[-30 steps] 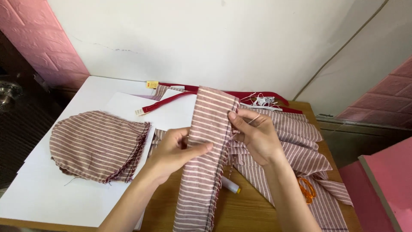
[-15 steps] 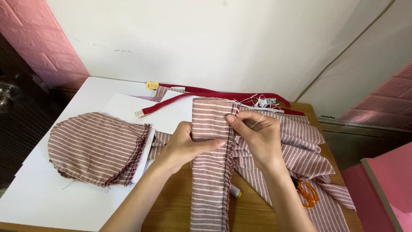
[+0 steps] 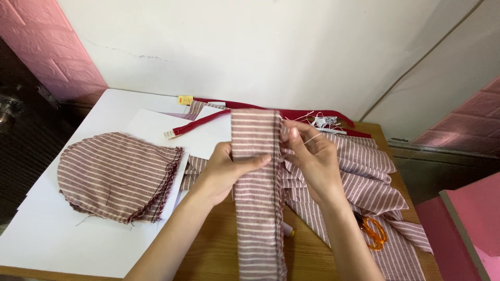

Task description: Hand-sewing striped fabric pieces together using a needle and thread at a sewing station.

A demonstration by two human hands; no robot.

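Note:
A long strip of maroon-and-white striped fabric (image 3: 258,208) is held up vertically over the table. My left hand (image 3: 224,169) grips its left side, thumb laid across the front. My right hand (image 3: 310,158) pinches its right edge near the top, where a thin white thread loops over the fingers. Whether a needle is in the fingers cannot be seen. A crumpled pile of the same striped fabric (image 3: 364,182) lies under and to the right of my right hand.
A stack of rounded striped fabric pieces (image 3: 117,177) lies on white paper (image 3: 62,239) at the left. A red measuring tape (image 3: 208,118) runs along the back by the wall. Orange-handled scissors (image 3: 372,232) lie at the right. A white tube (image 3: 287,229) peeks from behind the strip.
The strip has turned from slanted to upright and straight, and both hands have moved together along its upper part, the left thumb now pressing across the front.

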